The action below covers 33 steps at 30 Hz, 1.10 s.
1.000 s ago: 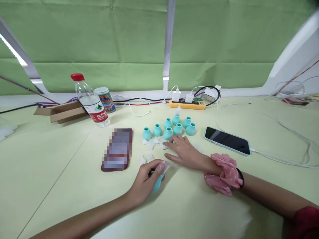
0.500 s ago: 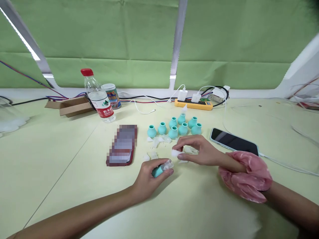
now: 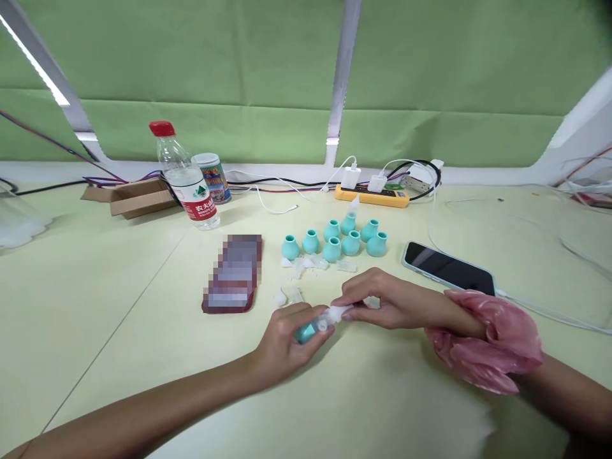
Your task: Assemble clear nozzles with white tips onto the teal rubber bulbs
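Observation:
My left hand [image 3: 291, 335] is closed around a teal bulb with a clear plastic tube [image 3: 306, 331] on its end, lying tilted toward the right. Between the thumb and fingertips of my right hand [image 3: 377, 298] is a small white translucent tip [image 3: 338, 312], which meets the open end of the clear tube. Whether the two parts are joined cannot be made out. Just beyond my hands stand several teal silicone bulbs [image 3: 331, 250] with their mouths up. One at the back carries a pale pointed tip [image 3: 354, 204]. Loose clear pieces [image 3: 347, 266] lie in front of the bulbs.
A phone with a red case [image 3: 234, 274] lies to the left, and a second phone [image 3: 449, 269] on a cable to the right. Behind are a water bottle [image 3: 191, 185], a can [image 3: 213, 175], a cardboard box [image 3: 143, 199] and a yellow power strip [image 3: 373, 196].
My right hand has moved left and slightly down, bringing the white tip against the clear tube. My left hand has stayed nearly in place, still holding the teal bulb.

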Available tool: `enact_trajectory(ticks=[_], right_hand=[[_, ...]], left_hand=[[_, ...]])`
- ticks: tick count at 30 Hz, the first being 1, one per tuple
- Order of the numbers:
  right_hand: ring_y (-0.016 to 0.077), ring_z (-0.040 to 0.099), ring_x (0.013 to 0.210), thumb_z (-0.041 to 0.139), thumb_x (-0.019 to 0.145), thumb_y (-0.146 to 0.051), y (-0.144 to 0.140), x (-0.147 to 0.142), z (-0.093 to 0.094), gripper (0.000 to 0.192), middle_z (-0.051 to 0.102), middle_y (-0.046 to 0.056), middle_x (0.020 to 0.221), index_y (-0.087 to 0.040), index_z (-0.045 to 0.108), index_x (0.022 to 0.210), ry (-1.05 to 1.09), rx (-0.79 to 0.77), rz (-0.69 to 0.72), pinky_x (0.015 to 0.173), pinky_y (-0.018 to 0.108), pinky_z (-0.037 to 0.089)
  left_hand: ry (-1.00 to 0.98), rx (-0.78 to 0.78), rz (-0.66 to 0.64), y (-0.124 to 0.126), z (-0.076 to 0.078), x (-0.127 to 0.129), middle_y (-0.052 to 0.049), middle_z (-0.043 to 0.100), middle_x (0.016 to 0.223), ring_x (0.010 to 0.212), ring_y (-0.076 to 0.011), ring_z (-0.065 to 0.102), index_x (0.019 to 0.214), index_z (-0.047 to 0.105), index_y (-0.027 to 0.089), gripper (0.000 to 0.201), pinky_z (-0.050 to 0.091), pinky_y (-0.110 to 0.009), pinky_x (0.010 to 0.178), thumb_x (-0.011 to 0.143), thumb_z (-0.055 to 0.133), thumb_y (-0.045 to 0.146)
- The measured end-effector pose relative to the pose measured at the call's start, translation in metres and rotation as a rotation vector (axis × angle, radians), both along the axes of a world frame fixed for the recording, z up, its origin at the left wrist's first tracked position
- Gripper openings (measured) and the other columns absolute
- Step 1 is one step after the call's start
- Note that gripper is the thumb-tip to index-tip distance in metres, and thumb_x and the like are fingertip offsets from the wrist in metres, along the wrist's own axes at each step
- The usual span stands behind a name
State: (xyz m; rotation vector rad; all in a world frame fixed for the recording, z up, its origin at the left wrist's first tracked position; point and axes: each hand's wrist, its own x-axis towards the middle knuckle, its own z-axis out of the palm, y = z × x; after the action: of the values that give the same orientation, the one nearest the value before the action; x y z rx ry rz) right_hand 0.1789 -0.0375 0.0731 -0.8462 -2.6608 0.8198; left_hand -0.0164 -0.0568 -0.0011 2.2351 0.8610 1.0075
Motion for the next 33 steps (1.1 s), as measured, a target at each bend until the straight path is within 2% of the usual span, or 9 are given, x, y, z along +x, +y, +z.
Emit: enact_trajectory(ticks=[4,12,16,20,23,25,27,30,33], right_hand=[[0.0078,0.044,0.055,0.044,0.083,-0.022,-0.002,0.000,-0.001,0.023,0.052,0.000,0.060,-0.013,0.065,0.084,-0.056,-0.006,0.029,0.054,0.020,0.036],[0.0085,0.050,0.058,0.049,0.080,-0.027,0.004,0.003,-0.018,0.024,0.060,0.003,0.065,-0.014,0.064,0.094,0.132,-0.183,-0.038,0.057,0.020,0.041],[0.0087,0.052,0.055,0.054,0.076,-0.028,0.001,0.002,-0.027,0.023,0.060,0.003,0.064,-0.014,0.067,0.089,0.215,-0.357,-0.059,0.054,0.021,0.043],[0.0090,0.053,0.052,0.058,0.073,-0.028,-0.005,-0.011,-0.037,0.022,0.061,0.003,0.060,-0.012,0.067,0.084,0.461,-0.469,-0.252,0.051,0.021,0.044],[0.0083,0.050,0.047,0.058,0.072,-0.028,-0.008,-0.016,-0.026,0.018,0.058,0.002,0.052,-0.012,0.067,0.071,0.559,-0.263,-0.360,0.047,0.020,0.042],[0.0080,0.048,0.045,0.057,0.072,-0.028,-0.008,-0.008,-0.007,0.019,0.057,0.001,0.050,-0.013,0.066,0.063,0.575,-0.066,-0.427,0.044,0.020,0.040],[0.0074,0.044,0.042,0.057,0.073,-0.031,-0.007,0.010,0.016,0.022,0.055,0.000,0.049,-0.015,0.063,0.059,0.618,0.098,-0.583,0.039,0.020,0.035],[0.0085,0.040,0.042,0.058,0.071,-0.035,0.001,0.046,0.040,0.020,0.050,-0.001,0.048,-0.019,0.061,0.059,0.682,0.466,-0.908,0.040,0.023,0.033],[0.0106,0.044,0.045,0.055,0.072,-0.039,0.019,0.078,0.046,0.024,0.050,-0.001,0.049,-0.019,0.061,0.061,0.510,0.779,-1.087,0.045,0.024,0.035]], left_hand=[[0.077,0.054,-0.023,-0.001,0.002,0.001,-0.001,0.047,0.057,0.052,-0.0102,0.042,0.085,0.062,0.012,0.018,0.033,-0.022,0.049,0.079,0.049,0.023],[0.068,0.061,-0.011,-0.002,-0.001,0.001,-0.001,0.047,0.057,0.053,-0.0106,0.041,0.087,0.062,0.012,0.019,0.033,-0.022,0.049,0.081,0.046,0.022],[0.066,0.109,-0.068,-0.003,0.001,-0.001,-0.003,0.052,0.059,0.053,-0.0115,0.043,0.087,0.063,0.012,0.020,0.035,-0.023,0.049,0.080,0.046,0.022],[-0.007,-0.005,-0.047,-0.002,0.007,-0.002,-0.003,0.061,0.069,0.060,-0.0119,0.051,0.093,0.061,0.017,0.019,0.040,-0.023,0.057,0.081,0.048,0.022],[-0.080,-0.027,-0.036,-0.002,0.010,-0.004,-0.003,0.063,0.079,0.068,-0.0133,0.055,0.104,0.056,0.020,0.025,0.043,-0.025,0.063,0.080,0.049,0.022],[-0.129,0.018,-0.071,-0.002,0.010,-0.005,-0.007,0.062,0.090,0.078,-0.0165,0.055,0.116,0.046,0.018,0.037,0.045,-0.029,0.068,0.080,0.048,0.020],[-0.153,0.039,-0.100,-0.003,0.008,-0.006,-0.010,0.058,0.100,0.089,-0.0191,0.052,0.122,0.038,0.017,0.043,0.044,-0.034,0.075,0.080,0.046,0.017],[-0.130,0.008,-0.102,-0.005,0.006,-0.006,-0.010,0.055,0.104,0.095,-0.0192,0.050,0.116,0.043,0.018,0.036,0.044,-0.036,0.079,0.080,0.042,0.012],[-0.104,0.040,-0.111,-0.007,0.005,-0.005,-0.010,0.054,0.101,0.095,-0.0185,0.050,0.107,0.048,0.018,0.030,0.044,-0.035,0.080,0.079,0.041,0.010]])
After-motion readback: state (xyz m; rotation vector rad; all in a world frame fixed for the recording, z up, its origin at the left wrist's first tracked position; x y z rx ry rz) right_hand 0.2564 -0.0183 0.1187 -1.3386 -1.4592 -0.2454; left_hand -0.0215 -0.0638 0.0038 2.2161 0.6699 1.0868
